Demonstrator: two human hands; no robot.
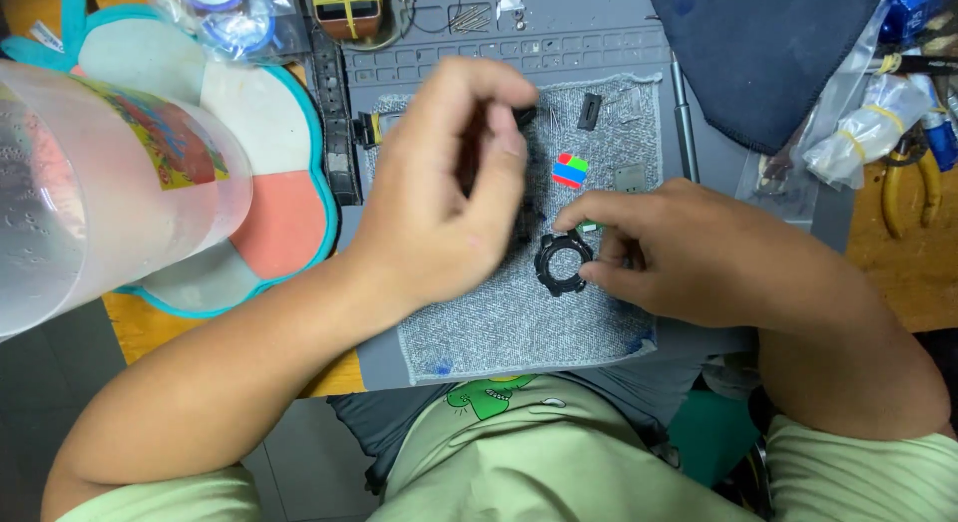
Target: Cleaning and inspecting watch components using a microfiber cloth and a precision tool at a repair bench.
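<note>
My right hand (pixel 689 248) rests on a grey cloth (pixel 519 322) and pinches a black ring-shaped watch bezel (pixel 561 263) between thumb and forefinger. A small green part peeks out under the forefinger. My left hand (pixel 449 183) hovers just left of the bezel with fingers curled around a dark piece; most of it is hidden and blurred. On the cloth behind lie a small black part (pixel 589 111), a striped red, green and blue tag (pixel 570 170) and a small grey plate (pixel 629 177).
A grey work mat (pixel 559 53) with tool slots lies under the cloth. A translucent plastic jug (pixel 90 183) stands at left on a flower-shaped mat (pixel 279 223). A black watch strap (pixel 334 113), dark cloth (pixel 768 53), bagged items (pixel 868 123) and yellow-handled pliers (pixel 913 188) surround the area.
</note>
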